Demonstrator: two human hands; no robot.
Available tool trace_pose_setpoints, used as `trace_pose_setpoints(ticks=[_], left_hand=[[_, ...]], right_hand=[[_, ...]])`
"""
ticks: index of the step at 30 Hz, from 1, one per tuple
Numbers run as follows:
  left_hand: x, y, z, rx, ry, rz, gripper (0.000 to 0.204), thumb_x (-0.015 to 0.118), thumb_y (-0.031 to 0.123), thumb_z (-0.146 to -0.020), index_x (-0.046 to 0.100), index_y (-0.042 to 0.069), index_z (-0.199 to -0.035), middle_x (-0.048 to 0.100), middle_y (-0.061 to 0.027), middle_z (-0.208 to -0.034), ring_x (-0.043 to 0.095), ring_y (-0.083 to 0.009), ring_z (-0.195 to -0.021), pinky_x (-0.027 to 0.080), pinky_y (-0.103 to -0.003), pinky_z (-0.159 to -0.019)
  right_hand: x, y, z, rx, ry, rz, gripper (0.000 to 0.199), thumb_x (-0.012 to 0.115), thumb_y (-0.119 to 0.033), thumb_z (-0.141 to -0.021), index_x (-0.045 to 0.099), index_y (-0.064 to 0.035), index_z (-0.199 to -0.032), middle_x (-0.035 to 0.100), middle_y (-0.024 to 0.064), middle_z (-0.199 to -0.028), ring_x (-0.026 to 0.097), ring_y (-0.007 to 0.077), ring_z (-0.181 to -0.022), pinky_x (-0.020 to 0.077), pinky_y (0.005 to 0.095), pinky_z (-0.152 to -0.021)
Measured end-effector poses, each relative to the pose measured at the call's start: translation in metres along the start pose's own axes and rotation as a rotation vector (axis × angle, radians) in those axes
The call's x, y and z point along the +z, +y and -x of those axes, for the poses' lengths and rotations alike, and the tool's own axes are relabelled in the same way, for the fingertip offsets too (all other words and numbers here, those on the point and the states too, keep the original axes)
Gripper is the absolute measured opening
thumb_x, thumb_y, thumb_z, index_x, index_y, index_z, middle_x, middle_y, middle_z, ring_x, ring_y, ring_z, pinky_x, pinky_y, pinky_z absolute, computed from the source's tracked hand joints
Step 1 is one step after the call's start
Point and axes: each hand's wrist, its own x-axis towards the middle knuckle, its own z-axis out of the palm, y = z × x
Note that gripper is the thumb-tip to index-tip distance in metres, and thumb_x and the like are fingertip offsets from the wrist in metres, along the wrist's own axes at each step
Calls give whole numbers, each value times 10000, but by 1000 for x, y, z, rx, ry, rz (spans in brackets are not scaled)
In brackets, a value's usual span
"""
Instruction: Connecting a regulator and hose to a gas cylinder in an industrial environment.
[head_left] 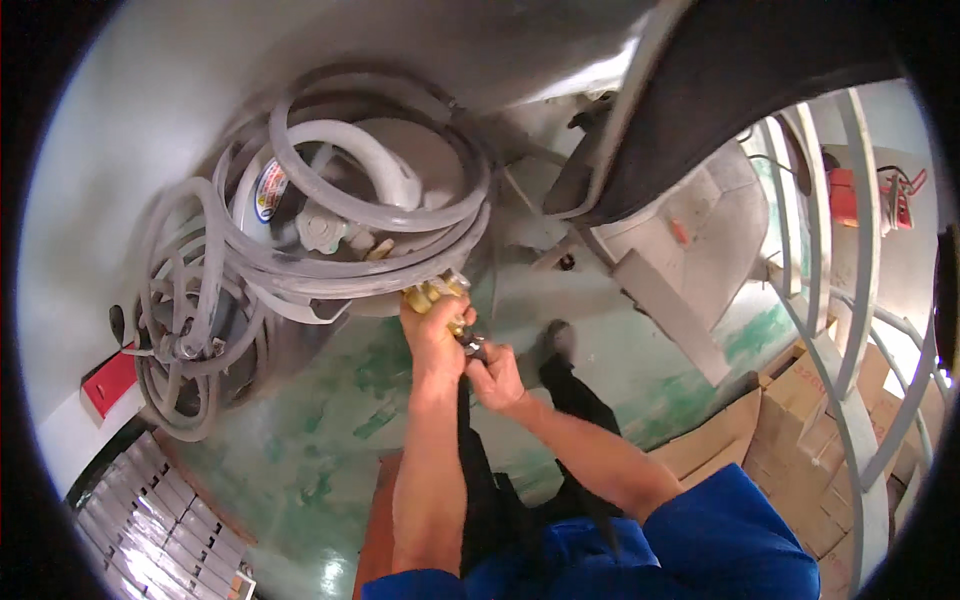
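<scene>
My left hand (pixel 435 335) is closed around a yellow brass fitting (pixel 420 298) beside the front edge of a coiled grey hose. Just below it, my right hand (pixel 495 378) grips a short dark piece (pixel 471 346) that meets the brass; its exact kind is hard to make out. The coiled hose (pixel 350 268) lies in loops over a dusty gas cylinder (pixel 258 225) with a round collar. Inside the collar sits a pale green valve knob (pixel 320 230), with a small brass part (pixel 380 249) to its right.
More hose (pixel 205 275) hangs in loops at the left, above a red box (pixel 108 384). Silvery stacked packs (pixel 150 505) lie at lower left. A dusty office chair (pixel 690 215) stands at the right, near white railings (pixel 850 400) and cardboard boxes (pixel 795 410). The floor (pixel 340 400) is green and worn.
</scene>
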Motion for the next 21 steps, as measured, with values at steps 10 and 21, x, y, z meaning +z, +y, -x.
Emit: trace_pose_setpoints(ticks=[10, 21], left_hand=[[-6, -1, -2, -15, -25, -60, 401, 595, 50, -645, 516, 66, -1038, 529, -52, -893, 540, -185, -712, 419, -315, -532], [-8, 3, -7, -30, -26, 31, 463, 627, -14, -645, 463, 49, -1073, 537, -75, -901, 530, -173, -683, 418, -315, -504]], right_hand=[[-17, -51, 5, 344, -93, 172, 237, 540, -174, -831, 542, 62, -808, 580, 264, -723, 579, 450, -677, 464, 474, -645], [-19, -74, 0, 471, -122, 289, 259, 543, -172, -832, 552, 83, -783, 554, 246, -671, 560, 313, -607, 443, 409, -601]])
